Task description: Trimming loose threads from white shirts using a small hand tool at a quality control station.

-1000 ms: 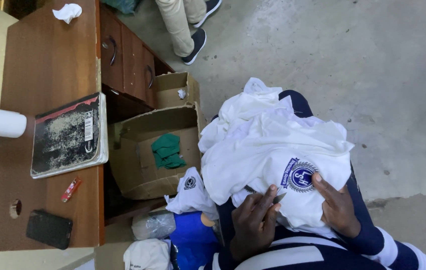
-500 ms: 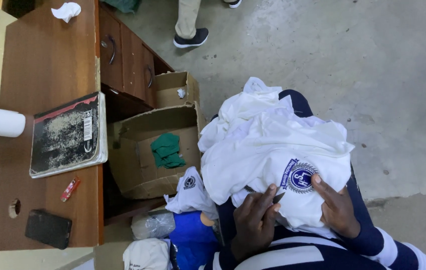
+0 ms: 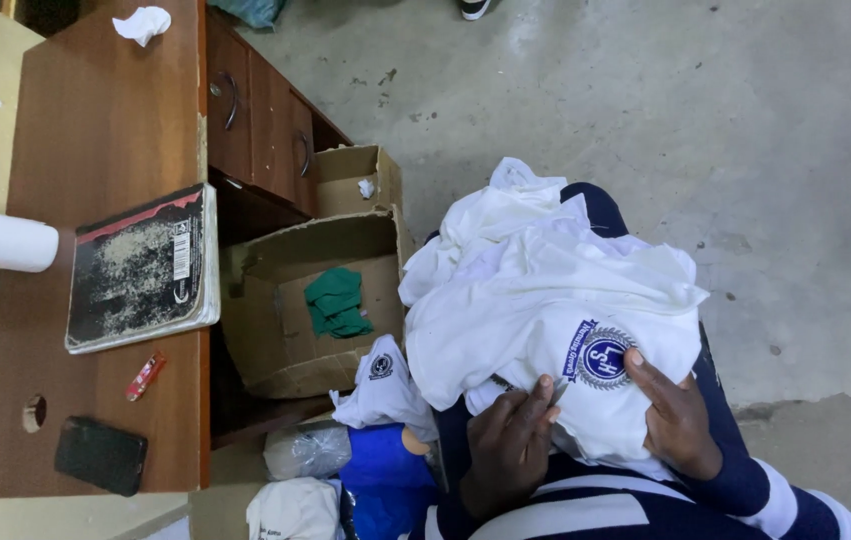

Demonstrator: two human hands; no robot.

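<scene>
White cotton shirt (image 3: 545, 310) with a blue round badge (image 3: 597, 357) lies on the lap. Left hand (image 3: 507, 448) pinches a thin tool; right hand (image 3: 677, 415) presses flat. Badge work looks just started.

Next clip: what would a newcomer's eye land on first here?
The heap of white garments on the person's lap, lower right, with a round blue crest showing. The left hand and right hand press on the cloth either side of that crest. To their left stands an open cardboard box holding green cloth, beside a brown wooden desk bearing a worn book.
</scene>
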